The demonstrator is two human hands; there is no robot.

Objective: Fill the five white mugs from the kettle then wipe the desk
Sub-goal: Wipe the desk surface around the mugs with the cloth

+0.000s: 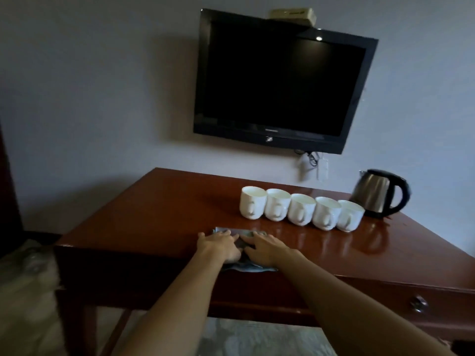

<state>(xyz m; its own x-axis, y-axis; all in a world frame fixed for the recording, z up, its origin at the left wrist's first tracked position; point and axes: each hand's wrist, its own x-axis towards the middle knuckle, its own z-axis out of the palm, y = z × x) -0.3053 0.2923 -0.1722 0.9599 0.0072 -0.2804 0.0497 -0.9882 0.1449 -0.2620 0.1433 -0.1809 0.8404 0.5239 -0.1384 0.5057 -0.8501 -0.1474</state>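
Grey cloth (244, 242) flat under both grips; left hand (221, 246) & right hand (259, 246) fingers spread, pressing it on desk (154, 214).

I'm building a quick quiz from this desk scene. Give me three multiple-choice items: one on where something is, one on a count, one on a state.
1. Where does the kettle stand?
A. at the right end of the mug row
B. left of the mugs
C. on the floor

2. How many white mugs stand on the desk?
A. three
B. five
C. seven

3. What are both hands doing?
A. lifting the kettle
B. lying flat on the cloth
C. holding mugs

Key: 1 A, it stands beside the rightmost mug; 2 B, five in one row; 3 B, left hand and right hand press the cloth.
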